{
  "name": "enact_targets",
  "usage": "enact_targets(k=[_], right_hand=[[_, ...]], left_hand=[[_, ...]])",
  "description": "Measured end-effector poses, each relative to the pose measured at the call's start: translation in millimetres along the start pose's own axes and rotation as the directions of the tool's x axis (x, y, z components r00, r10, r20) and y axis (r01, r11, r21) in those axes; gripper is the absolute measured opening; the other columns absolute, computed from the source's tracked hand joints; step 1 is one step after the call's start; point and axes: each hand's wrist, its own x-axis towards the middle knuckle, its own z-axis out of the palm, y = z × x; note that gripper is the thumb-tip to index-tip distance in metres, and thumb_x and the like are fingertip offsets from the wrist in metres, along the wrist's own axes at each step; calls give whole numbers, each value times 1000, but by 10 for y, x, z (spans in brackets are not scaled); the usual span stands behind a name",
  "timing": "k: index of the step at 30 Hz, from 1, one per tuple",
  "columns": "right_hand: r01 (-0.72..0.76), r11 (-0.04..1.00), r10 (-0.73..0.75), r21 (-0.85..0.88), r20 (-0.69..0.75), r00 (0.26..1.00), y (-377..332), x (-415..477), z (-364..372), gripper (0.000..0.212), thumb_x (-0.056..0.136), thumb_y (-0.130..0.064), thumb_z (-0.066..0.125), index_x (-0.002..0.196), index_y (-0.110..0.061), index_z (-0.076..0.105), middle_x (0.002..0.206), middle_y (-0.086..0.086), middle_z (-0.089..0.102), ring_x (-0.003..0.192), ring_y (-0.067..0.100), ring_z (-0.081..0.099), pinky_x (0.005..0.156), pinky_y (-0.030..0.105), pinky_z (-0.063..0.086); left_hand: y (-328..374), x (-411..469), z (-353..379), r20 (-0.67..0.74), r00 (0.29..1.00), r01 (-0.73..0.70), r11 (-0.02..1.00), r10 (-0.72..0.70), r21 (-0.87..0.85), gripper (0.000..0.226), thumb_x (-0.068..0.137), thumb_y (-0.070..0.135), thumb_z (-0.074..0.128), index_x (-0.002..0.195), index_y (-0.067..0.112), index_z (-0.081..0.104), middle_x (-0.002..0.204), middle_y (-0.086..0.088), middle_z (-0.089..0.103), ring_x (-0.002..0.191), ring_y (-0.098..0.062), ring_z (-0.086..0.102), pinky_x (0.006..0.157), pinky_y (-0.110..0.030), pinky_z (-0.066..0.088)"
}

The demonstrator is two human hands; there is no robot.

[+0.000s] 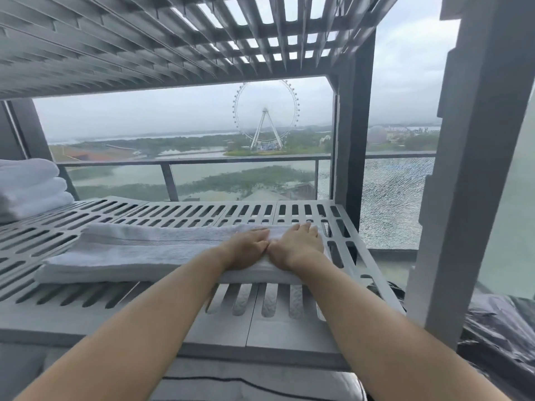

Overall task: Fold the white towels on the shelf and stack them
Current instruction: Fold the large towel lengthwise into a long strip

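Note:
A white towel (139, 250), folded into a long strip, lies across the slatted grey shelf (202, 211). Both my hands rest flat on its right end, side by side with thumbs touching. My left hand (246, 248) lies just left of my right hand (298, 244), fingers straight and pointing away from me. A stack of folded white towels (29, 186) sits at the shelf's far left edge, partly cut off by the frame.
A second slatted shelf (144, 39) hangs close overhead. Grey uprights (474, 169) stand at the right. Behind the shelf is a window with a balcony railing (202, 162). Dark plastic sheeting (500, 328) lies low on the right.

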Motion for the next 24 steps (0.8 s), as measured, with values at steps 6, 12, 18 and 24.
enact_targets(k=[6,12,18,24], right_hand=[[233,970,-238,72,69,969,-403,34,42,47,94,-32,31,128,-3,46,136,17,46,120,32,47,102,42,38],[322,947,-321,21,165,933,-967,153,200,51,97,-36,21,133,-8,42,147,14,34,134,31,33,110,47,28],[339,940,-327,-35,187,926,-1622,254,356,50,98,-37,24,140,-11,35,152,10,26,138,30,27,113,47,23],[417,907,-422,64,166,891,-2225,274,576,48,99,-36,23,143,-21,29,157,3,15,145,26,5,115,54,8]], left_hand=[[-415,-269,-247,-3,998,69,995,-69,76,42,102,28,30,137,7,41,152,-4,29,139,-17,27,114,-31,16],[-1058,-569,-464,-5,990,143,981,-144,127,46,102,25,25,147,19,26,157,4,14,144,-14,13,118,-32,8],[-1697,-776,-670,3,979,198,944,-206,263,49,100,37,21,149,29,18,158,6,9,145,-14,7,118,-46,6],[-2134,-810,-833,-7,986,158,920,-167,358,52,98,49,15,148,36,9,158,5,5,145,-14,1,114,-57,-1]])
